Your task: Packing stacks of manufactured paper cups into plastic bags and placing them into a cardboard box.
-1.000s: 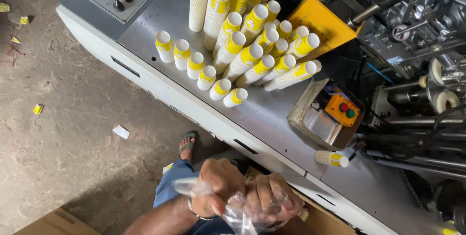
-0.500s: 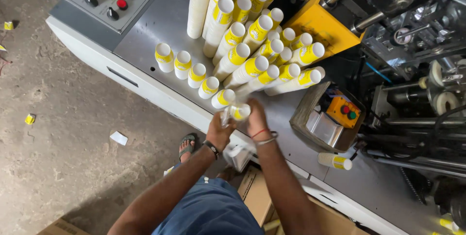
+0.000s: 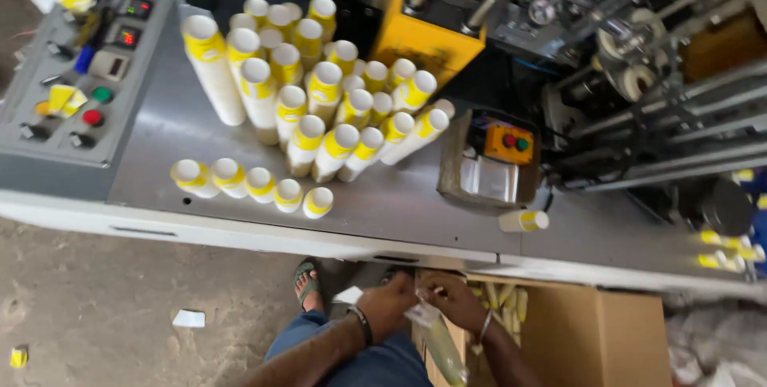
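Both hands, left hand (image 3: 393,301) and right hand (image 3: 452,297), pinch closed the mouth of a clear plastic sleeve of stacked cups (image 3: 438,343), hanging at six o'clock over the open brown cardboard carton (image 3: 595,331). This looks like sealing; knotting needs firm grip.

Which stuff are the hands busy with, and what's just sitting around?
In use: left hand and right hand gripping a clear plastic bag over the cardboard box.

Lying about: cup stacks on the machine table, lone cup, paper scrap.
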